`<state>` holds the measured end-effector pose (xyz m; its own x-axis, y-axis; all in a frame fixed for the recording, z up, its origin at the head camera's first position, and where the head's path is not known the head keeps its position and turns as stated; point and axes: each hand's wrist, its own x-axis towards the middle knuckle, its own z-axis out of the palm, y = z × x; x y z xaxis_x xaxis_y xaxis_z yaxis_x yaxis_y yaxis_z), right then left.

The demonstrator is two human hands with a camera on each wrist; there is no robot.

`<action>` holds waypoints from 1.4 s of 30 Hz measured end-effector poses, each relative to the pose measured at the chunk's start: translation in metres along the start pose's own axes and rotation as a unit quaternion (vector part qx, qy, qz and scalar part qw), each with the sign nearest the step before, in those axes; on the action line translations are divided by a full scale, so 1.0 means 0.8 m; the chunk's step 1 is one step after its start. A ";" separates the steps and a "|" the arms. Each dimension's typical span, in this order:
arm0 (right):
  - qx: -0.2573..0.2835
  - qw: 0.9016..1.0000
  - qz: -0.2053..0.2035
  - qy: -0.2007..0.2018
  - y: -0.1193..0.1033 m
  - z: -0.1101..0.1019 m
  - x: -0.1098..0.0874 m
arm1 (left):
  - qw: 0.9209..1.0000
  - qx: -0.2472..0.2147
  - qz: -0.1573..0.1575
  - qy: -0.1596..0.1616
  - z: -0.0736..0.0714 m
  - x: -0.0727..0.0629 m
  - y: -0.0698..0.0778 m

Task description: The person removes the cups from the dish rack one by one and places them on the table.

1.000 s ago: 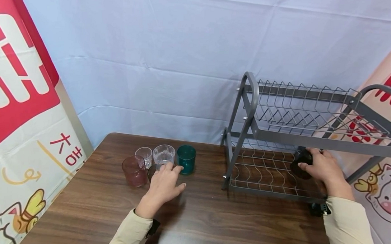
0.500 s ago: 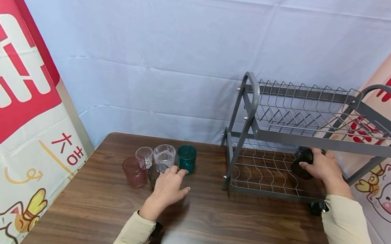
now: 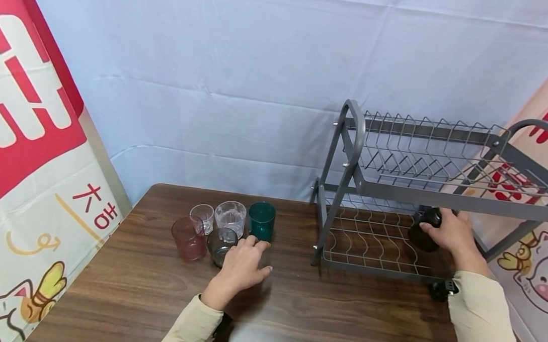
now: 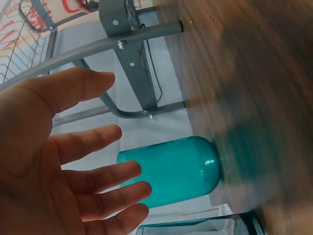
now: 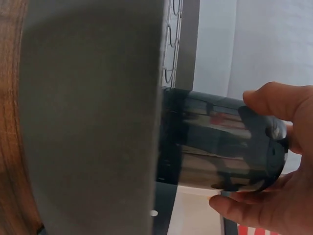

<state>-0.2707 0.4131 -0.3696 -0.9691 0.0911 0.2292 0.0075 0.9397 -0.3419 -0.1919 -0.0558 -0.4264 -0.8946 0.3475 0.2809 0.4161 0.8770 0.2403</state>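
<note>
My left hand (image 3: 242, 266), fingers spread and holding nothing, hovers just right of a smoky grey glass (image 3: 218, 245) and in front of a teal glass (image 3: 261, 222). In the left wrist view the teal glass (image 4: 178, 171) stands beyond the fingertips, and the palm is bare. My right hand (image 3: 455, 232) grips a dark, nearly black glass (image 3: 420, 237) at the right end of the dish rack's lower tier. The right wrist view shows thumb and fingers round the rounded base of this dark glass (image 5: 220, 142), its other end hidden behind the rack's bar (image 5: 93, 122).
A two-tier grey metal dish rack (image 3: 431, 196) takes up the right side of the wooden table (image 3: 296, 307). Left of the left hand are a reddish glass (image 3: 188, 241), a small clear glass (image 3: 202, 214) and a wider clear glass (image 3: 230, 214). A pale cloth (image 3: 236, 89) hangs behind.
My left hand has drifted right, away from the smoky grey glass, uncovering more of it. The right hand and dark glass have hardly moved.
</note>
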 end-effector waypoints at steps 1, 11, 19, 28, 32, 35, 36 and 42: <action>0.002 1.000 -0.005 0.005 0.002 0.000 0.000 | 1.000 -0.001 0.000 -0.004 0.001 0.001 0.001; 0.019 1.000 -0.018 0.015 0.012 0.002 0.001 | 1.000 -0.004 0.002 -0.027 0.011 0.002 0.008; 0.025 0.999 -0.027 0.020 0.009 0.003 0.003 | 1.000 -0.001 0.009 -0.020 0.014 0.001 0.006; 0.045 0.995 -0.060 0.067 -0.011 -0.019 -0.006 | 0.999 -0.014 0.020 -0.028 0.000 0.005 0.018; 0.026 0.997 -0.055 0.056 -0.016 -0.023 -0.007 | 0.999 -0.009 0.025 -0.034 -0.002 0.006 0.023; 0.020 0.997 -0.056 0.047 -0.018 -0.023 -0.009 | 0.999 -0.004 0.027 -0.033 -0.001 0.006 0.025; 0.017 0.997 -0.059 0.047 -0.019 -0.022 -0.011 | 0.999 -0.004 0.027 -0.032 -0.001 0.005 0.026; 0.024 0.995 -0.074 0.057 -0.033 -0.021 -0.027 | 0.999 -0.025 0.024 -0.037 -0.001 0.001 0.030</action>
<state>-0.2457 0.3918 -0.3498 -0.9246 -0.0082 0.3808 -0.1480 0.9289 -0.3395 -0.1825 -0.0345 -0.4199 -0.8818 0.4143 0.2252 0.4653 0.8418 0.2737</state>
